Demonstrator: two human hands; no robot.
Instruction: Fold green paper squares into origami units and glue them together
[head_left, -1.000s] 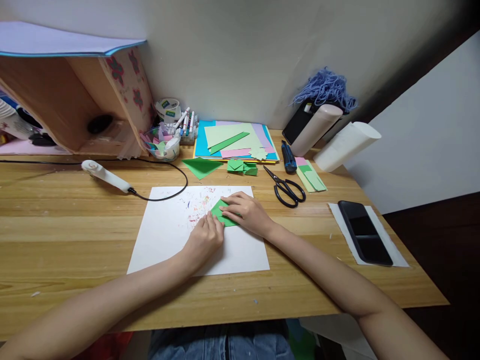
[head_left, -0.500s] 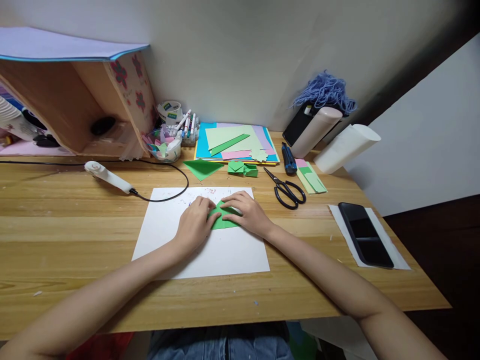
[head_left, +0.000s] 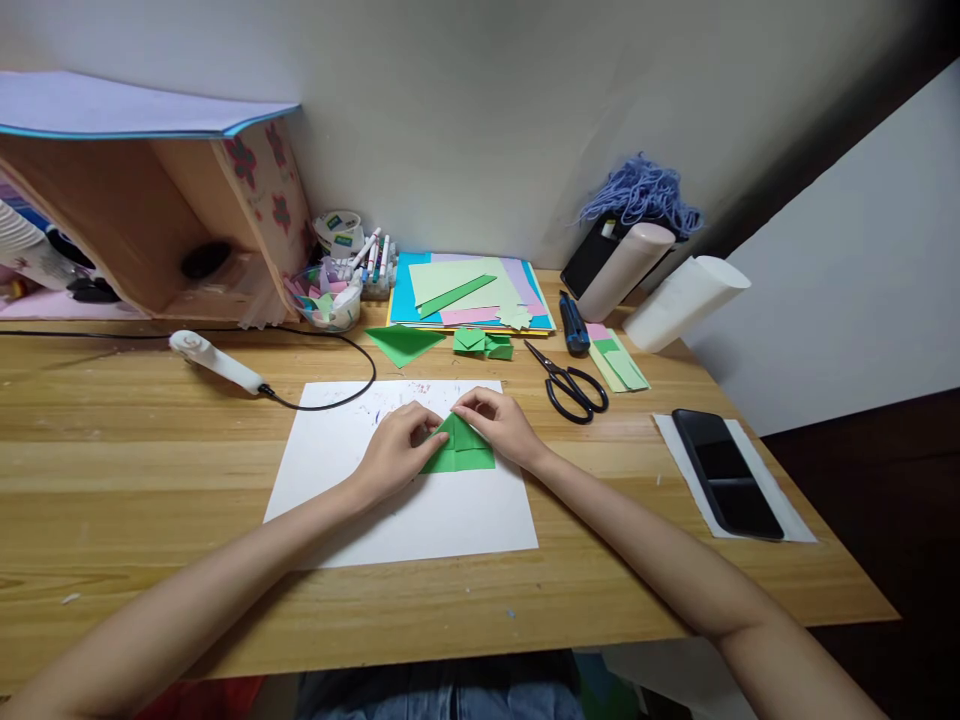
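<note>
The wooden table (head_left: 150,560) is the largest thing here, running under everything, with a flower-patterned box (head_left: 281,200) standing open-fronted at its far left. A white sheet (head_left: 420,520) lies flat before the person, marked with small coloured specks near its far edge. Beyond it, close to the wall, is a stack of coloured paper (head_left: 403,290). At the right, a black phone (head_left: 726,473) rests on a white piece of its own.

The left hand (head_left: 395,450) is over the white sheet, bent at the knuckles, its thumb laid on the front of the green folded paper (head_left: 472,457) and its fingers curled in behind the slanting left edge, so the paper is pinched between them. The right hand (head_left: 502,427) nips the paper's peak between thumb and fingertips, those tips pressed nearly together, with the other fingers curled. The paper itself is over the right half of the white sheet, point away from the person and straight edge toward them; whether it is lifted off the sheet, I cannot tell.

Black-handled scissors (head_left: 566,385) lie slightly open to the right. A green triangle (head_left: 405,343) and, smaller, a folded green piece (head_left: 471,341) lie beyond the sheet.
</note>
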